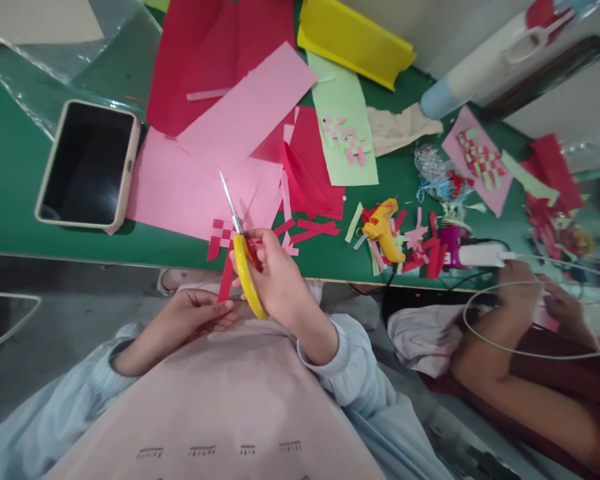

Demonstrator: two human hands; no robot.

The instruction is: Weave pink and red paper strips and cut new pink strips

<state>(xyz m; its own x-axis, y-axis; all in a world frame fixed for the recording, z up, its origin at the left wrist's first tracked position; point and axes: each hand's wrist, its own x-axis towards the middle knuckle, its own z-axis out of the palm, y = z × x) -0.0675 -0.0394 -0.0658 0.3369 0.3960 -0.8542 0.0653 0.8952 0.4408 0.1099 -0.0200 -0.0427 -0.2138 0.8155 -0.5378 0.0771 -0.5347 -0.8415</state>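
My left hand (pixel 197 313) pinches the lower end of a red paper strip (pixel 225 279) in front of the table edge. In my right hand (pixel 275 273) are scissors with a yellow handle (pixel 249 277), their metal blades pointing up and away over a pink sheet (pixel 175 180). A small woven red and pink paper piece (pixel 220 235) lies at the table's near edge, just left of the scissors. Whether the strip joins the woven piece is hard to tell. Part of the strip passes behind my right fingers.
A phone (pixel 87 163) lies at the left of the green table (pixel 10 160). Paper scraps (pixel 315 229), a yellow glue gun (pixel 385 230) and a green sheet (pixel 345 127) are to the right. Another person's hands (pixel 520 287) are at the far right, near a white cable (pixel 467 320).
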